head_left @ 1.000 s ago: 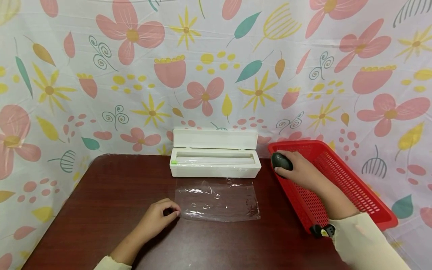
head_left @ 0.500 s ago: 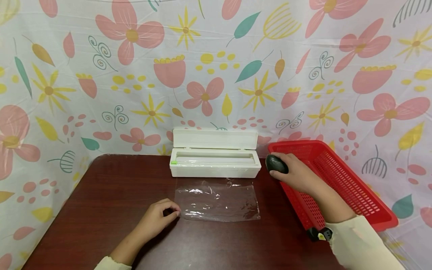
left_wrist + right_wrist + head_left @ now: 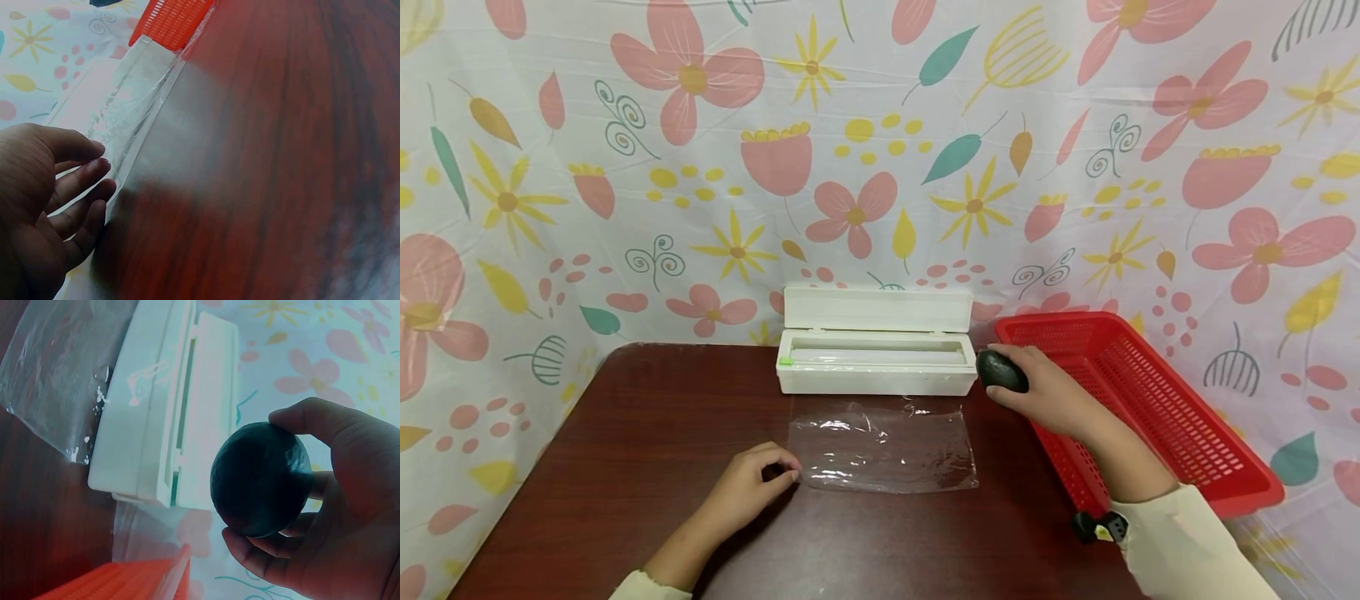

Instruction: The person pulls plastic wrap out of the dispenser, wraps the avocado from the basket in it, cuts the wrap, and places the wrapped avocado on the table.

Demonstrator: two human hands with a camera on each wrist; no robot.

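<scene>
My right hand [image 3: 1048, 396] grips a dark green avocado [image 3: 1002, 372] between thumb and fingers, held in the air between the red basket and the white box. The right wrist view shows the avocado's [image 3: 259, 481] bumpy skin, with fingertips around it. A sheet of clear plastic wrap [image 3: 887, 450] lies spread on the table, running from the front of the white wrap dispenser [image 3: 876, 382]. At its near left corner, my left hand [image 3: 741, 492] pinches the film between thumb and fingertips. In the left wrist view, the fingertips [image 3: 103, 164] are right at the film's edge.
The dispenser's lid [image 3: 878, 310] stands raised, showing the roll inside, and a green cutter slider [image 3: 786, 361] sits at its left end. A red perforated basket [image 3: 1180, 408] stands at the right. Behind the dark wooden table [image 3: 625, 433] hangs a flowered curtain [image 3: 865, 167].
My right hand has carried the avocado left from over the basket's rim to beside the dispenser's right end. The left hand and plastic wrap have stayed in place.
</scene>
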